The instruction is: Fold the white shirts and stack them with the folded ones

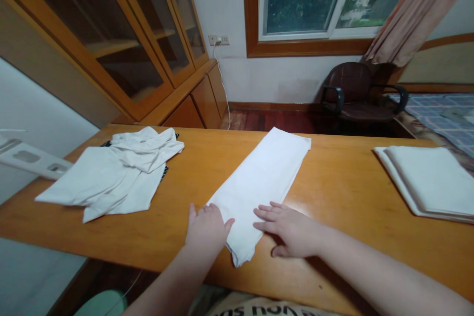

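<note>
Folded white cloth is centred on a wooden table. Its near left edge is touched by the half-open left hand, grip unclear; its right edge by the spread, empty right hand.

bare forearms and a beige garment printed with large dark lettering.

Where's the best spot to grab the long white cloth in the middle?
I'd hold the folded white cloth by both long edges, about halfway along, coming from left and right. It lies flat and narrow on the table, so the left hand and right hand could probably slide under one side each.
</note>
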A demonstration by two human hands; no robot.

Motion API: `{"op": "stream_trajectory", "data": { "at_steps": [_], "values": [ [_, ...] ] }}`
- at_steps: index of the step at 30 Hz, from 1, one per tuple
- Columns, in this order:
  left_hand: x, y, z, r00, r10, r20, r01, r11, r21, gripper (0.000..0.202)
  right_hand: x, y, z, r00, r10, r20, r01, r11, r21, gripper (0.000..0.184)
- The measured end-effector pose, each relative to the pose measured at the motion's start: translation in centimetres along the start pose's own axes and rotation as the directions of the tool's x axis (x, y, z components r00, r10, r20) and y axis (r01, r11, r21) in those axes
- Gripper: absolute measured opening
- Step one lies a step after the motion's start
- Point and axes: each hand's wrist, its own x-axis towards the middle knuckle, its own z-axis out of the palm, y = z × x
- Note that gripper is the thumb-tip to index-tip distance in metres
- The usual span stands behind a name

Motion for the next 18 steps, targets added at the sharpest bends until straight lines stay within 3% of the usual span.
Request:
{"op": "stream_trajectory", "data": {
  "at_steps": [3,6,11,15,18],
  "values": [
    [-0.4,-1.7,-1.3,0.99,0.103,0.099,-0.097,0.993,-0.069,0.045,-1.5,1.2,0.6,0.999,-0.024,-0.033,0.024,1.0,-0.018,0.068],
    [-0.2,-3.0,-1.3,0.978,0.158,0.136,-0.136,0.978,-0.158,0.038,-2.4,1.8,1.6,0.988,-0.004,-0.154,-0.007,0.998,-0.07,0.041],
    [0.3,-3.8,0.3,0.974,0.203,0.104,-0.153,0.919,-0.362,0.063,-2.4,1.2,2.7,0.963,-0.019,-0.269,-0.037,0.978,-0.203,0.034],
    [0.8,-5.0,0.7,0.966,0.24,0.097,-0.138,0.795,-0.591,0.059,-2.0,0.7,2.5,0.956,-0.001,-0.293,-0.061,0.978,-0.202,0.03],
    [1.2,-6.1,0.5,0.893,0.425,0.147,-0.198,0.666,-0.719,0.054,-2.0,1.1,1.5,0.961,0.017,-0.277,-0.061,0.987,-0.151,0.027]
  ]
}}
